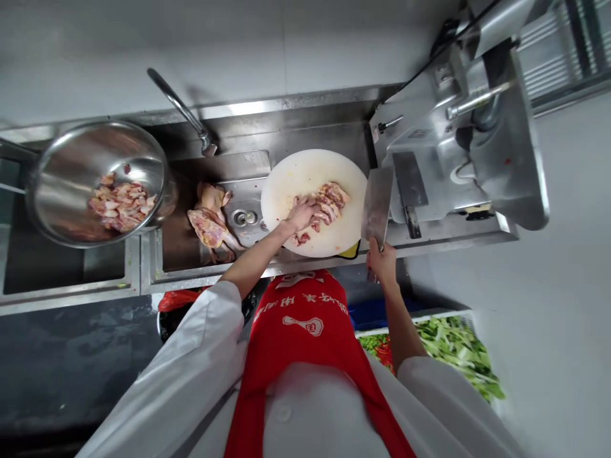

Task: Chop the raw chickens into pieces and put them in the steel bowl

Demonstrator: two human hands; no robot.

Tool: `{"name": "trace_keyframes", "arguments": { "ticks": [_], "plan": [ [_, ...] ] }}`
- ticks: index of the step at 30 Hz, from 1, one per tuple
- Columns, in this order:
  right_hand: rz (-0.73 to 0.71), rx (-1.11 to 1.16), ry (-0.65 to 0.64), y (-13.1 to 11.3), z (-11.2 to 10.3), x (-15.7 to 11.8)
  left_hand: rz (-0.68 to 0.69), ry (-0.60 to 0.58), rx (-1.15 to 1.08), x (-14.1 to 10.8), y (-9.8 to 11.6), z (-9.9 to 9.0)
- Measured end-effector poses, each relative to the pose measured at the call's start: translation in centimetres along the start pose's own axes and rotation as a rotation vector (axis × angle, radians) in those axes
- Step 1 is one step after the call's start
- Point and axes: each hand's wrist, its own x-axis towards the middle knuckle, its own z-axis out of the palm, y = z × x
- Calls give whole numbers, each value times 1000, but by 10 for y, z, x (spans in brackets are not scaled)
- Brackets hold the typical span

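My right hand [382, 261] grips the handle of a broad cleaver [378, 202], whose blade is raised beside the right edge of a round white cutting board [286, 175]. On the board lies raw chicken [333, 196], partly cut into pieces. My left hand [301, 215] rests on the left part of this meat, its fingers bent over it; the fingertips are partly hidden. A smaller piece of meat [301, 239] lies just below that hand. To the left, a plucked chicken carcass [208, 219] lies in the sink, apart from both hands.
A large steel bowl [57, 210] with chopped chicken stands at the left. A faucet [179, 105] arches over the sink [229, 166]. Right of the board, a second cleaver [410, 184] lies on a metal slicing machine [501, 146]. Below are crates of cut green vegetables [458, 346].
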Motion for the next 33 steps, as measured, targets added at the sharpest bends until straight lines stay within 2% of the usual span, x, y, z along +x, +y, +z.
{"name": "trace_keyframes", "arguments": {
  "ticks": [4, 6, 8, 10, 13, 16, 18, 19, 21, 24, 26, 27, 29, 31, 33],
  "plan": [
    [147, 175, 91, 22, -2, -21, 1, 12, -112, -5, 3, -11],
    [139, 133, 85, 27, -5, -29, -23, 67, -296, -6, 5, -20],
    [86, 28, 65, 27, -8, -37, -119, 172, -532, -7, 4, -31],
    [8, -84, -3, 20, -9, -47, -250, 327, -758, -9, -2, -46],
    [-163, -207, -228, -3, 3, -60, -342, 552, -925, -17, -18, -77],
    [-331, -277, -471, -28, 33, -63, -317, 706, -720, -32, -37, -113],
    [-364, -299, -555, -37, 56, -57, -246, 741, -434, -47, -44, -127],
    [-356, -309, -563, -38, 65, -51, -203, 727, -290, -54, -45, -128],
    [-314, -340, -513, -36, 77, -37, -136, 637, -56, -70, -38, -113],
    [-248, -416, -373, -31, 76, -17, -145, 394, 103, -93, -17, -63],
    [-232, -479, -325, -36, 71, -11, -157, 258, 85, -109, -3, -29],
    [-234, -507, -318, -42, 70, -11, -165, 268, 56, -119, 2, -17],
    [-259, -541, -316, -58, 72, -18, -224, 400, -28, -141, 7, -4],
    [-292, -546, -322, -76, 81, -27, -331, 581, -90, -166, 3, -3],
    [-309, -550, -350, -92, 94, -34, -426, 687, -107, -192, -5, -6]
  ]
}}
